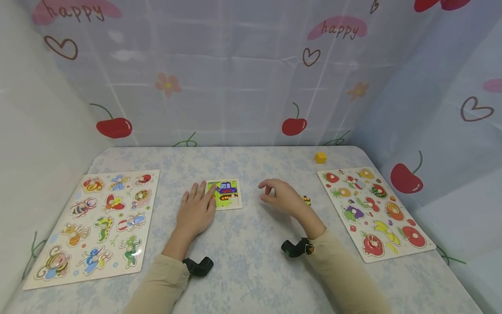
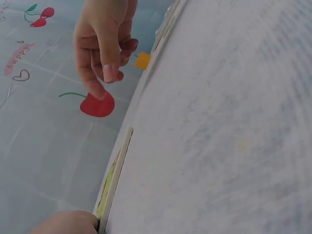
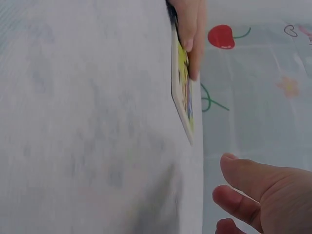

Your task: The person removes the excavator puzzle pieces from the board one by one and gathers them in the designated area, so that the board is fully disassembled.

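A small framed jigsaw puzzle (image 1: 226, 192) with a purple and yellow digger on green lies mid-table. My left hand (image 1: 196, 210) rests flat at its left side, fingers extended, the index finger and thumb over the picture. In the right wrist view the puzzle (image 3: 181, 80) shows edge-on under those fingers. My right hand (image 1: 280, 197) hovers right of the puzzle with fingers loosely bent and nothing between them. In the left wrist view this hand (image 2: 105, 46) appears above the table. A small yellow and black puzzle piece (image 1: 307, 200) lies partly hidden behind the right wrist.
A large insect peg puzzle board (image 1: 150, 205) lies at the left. On the right is a fruit peg puzzle board (image 1: 362, 218). A yellow block (image 1: 320, 158) sits near the back edge. Printed curtains (image 1: 235, 87) rise behind the table.
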